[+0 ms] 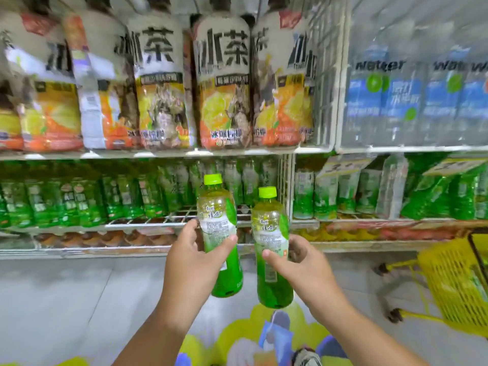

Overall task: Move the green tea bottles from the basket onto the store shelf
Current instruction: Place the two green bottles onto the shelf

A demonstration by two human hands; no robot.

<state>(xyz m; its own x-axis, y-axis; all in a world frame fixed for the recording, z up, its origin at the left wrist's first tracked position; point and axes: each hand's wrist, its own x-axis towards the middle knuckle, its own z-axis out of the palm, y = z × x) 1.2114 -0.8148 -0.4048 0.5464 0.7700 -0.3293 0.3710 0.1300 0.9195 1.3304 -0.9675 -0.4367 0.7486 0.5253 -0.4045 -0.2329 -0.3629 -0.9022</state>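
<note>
Green tea bottles fill both hands: left grip (194, 256) clasps one bottle (220, 233), right grip (303, 262) another (272, 247), before the wire shelf (148, 220).

White wire shelving (169, 154) fills the wall, iced tea bottles (224, 83) above, water bottles (412, 96) to the right. Grey tiled floor (66, 299) below. Colourful floor sticker (237, 336) underfoot.

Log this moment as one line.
left hand: holds green tea bottle | right hand: holds second bottle | both upright before shelf
</note>
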